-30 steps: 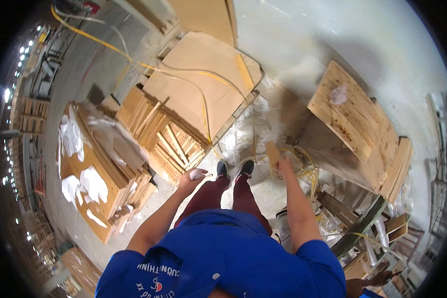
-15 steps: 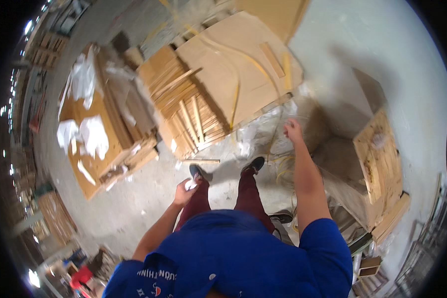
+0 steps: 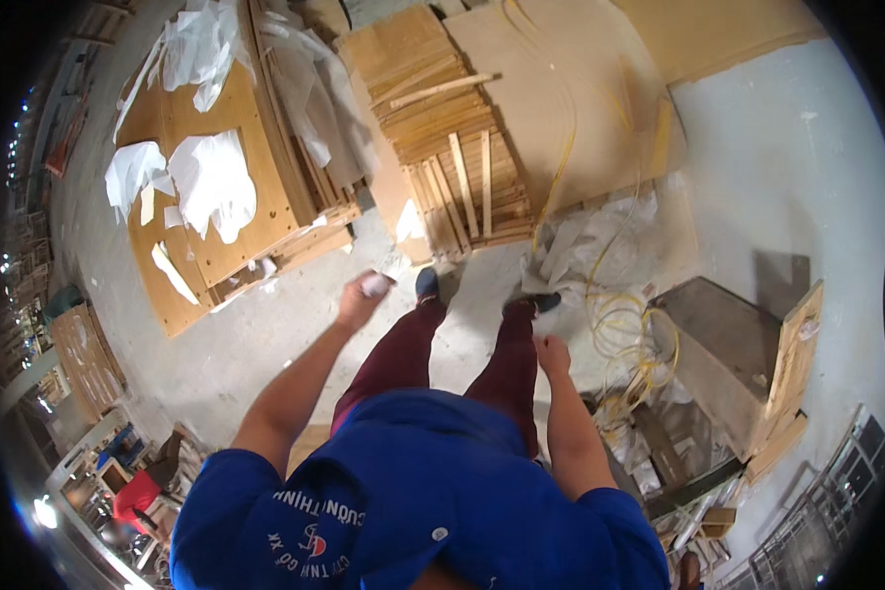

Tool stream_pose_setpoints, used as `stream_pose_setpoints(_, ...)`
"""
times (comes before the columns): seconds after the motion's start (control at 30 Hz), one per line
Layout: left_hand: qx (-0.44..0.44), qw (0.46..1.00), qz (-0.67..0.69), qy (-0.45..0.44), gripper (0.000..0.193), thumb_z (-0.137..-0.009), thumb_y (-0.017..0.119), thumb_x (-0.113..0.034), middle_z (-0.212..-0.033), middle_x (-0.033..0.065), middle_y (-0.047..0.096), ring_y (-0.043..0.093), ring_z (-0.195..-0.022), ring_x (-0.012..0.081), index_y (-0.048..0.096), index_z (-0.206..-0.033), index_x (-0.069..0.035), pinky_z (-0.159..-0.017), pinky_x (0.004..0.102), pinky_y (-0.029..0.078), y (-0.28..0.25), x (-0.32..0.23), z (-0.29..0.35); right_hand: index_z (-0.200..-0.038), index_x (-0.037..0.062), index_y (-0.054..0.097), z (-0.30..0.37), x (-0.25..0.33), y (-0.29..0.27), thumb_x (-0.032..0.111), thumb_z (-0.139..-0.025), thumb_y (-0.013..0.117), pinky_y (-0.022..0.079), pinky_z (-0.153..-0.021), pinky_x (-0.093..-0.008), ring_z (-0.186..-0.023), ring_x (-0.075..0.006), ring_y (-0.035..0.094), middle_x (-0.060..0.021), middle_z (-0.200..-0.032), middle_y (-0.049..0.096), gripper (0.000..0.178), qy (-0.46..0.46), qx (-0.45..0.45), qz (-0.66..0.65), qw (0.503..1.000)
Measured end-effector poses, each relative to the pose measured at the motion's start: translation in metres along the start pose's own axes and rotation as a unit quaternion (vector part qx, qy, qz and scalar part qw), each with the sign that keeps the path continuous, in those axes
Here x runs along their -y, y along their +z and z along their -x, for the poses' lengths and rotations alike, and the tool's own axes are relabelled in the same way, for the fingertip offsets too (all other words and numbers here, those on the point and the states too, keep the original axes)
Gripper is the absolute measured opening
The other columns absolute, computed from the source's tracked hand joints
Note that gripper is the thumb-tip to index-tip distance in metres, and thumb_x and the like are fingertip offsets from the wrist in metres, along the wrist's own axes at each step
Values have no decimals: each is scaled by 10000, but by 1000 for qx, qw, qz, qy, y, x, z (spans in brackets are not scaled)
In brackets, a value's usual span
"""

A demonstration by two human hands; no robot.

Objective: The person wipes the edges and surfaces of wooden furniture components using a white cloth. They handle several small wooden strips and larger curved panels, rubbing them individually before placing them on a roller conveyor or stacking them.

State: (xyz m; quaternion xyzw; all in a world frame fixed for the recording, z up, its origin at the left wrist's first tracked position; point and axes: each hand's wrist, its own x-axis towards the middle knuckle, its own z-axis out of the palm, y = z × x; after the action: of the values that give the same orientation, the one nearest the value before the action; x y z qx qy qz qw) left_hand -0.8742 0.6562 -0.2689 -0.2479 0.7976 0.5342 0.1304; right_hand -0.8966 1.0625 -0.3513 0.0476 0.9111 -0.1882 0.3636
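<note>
My left hand (image 3: 357, 304) is closed around a small whitish, rounded thing (image 3: 376, 285) whose kind I cannot make out. It is held out in front of my left leg, near the wooden stack with white sheets. My right hand (image 3: 554, 356) hangs beside my right thigh with its fingers curled; the palm side is hidden, and nothing sticks out of it. Nearest to that hand are loose yellow cords or straps (image 3: 627, 344) on the floor.
At left, wooden panels (image 3: 256, 221) carry white sheets (image 3: 211, 182). Ahead, wood strips (image 3: 438, 118) are stacked beside a large brown board (image 3: 570, 88). Clear plastic film (image 3: 600, 231) lies near my right foot. A wooden crate-like box (image 3: 718, 329) stands at right, by a pale wall (image 3: 816, 167).
My right hand has dropped from reaching forward to beside my thigh. My left hand has risen slightly, still gripping the whitish thing. The view has shifted, and my legs have changed stance.
</note>
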Motion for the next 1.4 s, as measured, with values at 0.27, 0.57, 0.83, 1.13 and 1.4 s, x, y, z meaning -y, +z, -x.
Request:
stream_pose_setpoints(0.27, -13, 994, 107, 13, 64, -799, 622, -40, -812, 10, 640, 546, -733, 72, 622, -862, -50, -691, 232, 446, -25, 5, -9, -850, 36, 509, -13, 153, -22, 285, -889, 481, 414, -643, -454, -769, -406, 549, -209, -767, 582, 253, -182, -30, -244, 952)
stream_pose_setpoints(0.57, 107, 986, 103, 75, 202, -791, 691, -202, -730, 32, 610, 536, -660, 93, 622, -848, -21, -619, 269, 454, 34, -52, 16, -1050, 72, 555, -8, 78, -29, 239, -830, 561, 451, -706, -390, -765, -346, 566, -168, -794, 585, 276, -84, -162, -224, 957)
stream_pose_setpoints(0.83, 158, 980, 116, 32, 227, -814, 667, -228, -689, 44, 601, 520, -635, 85, 615, -794, -8, -609, 260, 442, -8, 12, 17, -1273, 80, 391, 45, 75, 32, 161, -737, 663, 430, -838, -394, -969, -333, 527, -173, -1109, 522, 606, 9, -136, -155, 979)
stream_pose_setpoints(1.13, 132, 991, 31, 20, 96, -787, 674, -80, -752, 39, 628, 555, -694, 81, 605, -812, -19, -639, 248, 460, -133, 98, -19, -1375, 101, 249, -66, 222, 167, 200, -655, 728, 348, -970, -448, -1156, -402, 385, -212, -1289, 391, 870, -83, -136, -94, 983)
stream_pose_setpoints(1.4, 92, 991, 24, -95, 43, -826, 589, -8, -799, 74, 633, 599, -766, 125, 581, -784, -11, -706, 252, 480, -158, 199, -27, -1416, 216, 174, -211, 280, 214, 394, -549, 801, 248, -1034, -516, -1279, -450, 207, -187, -1439, 180, 1085, -3, -137, 40, 990)
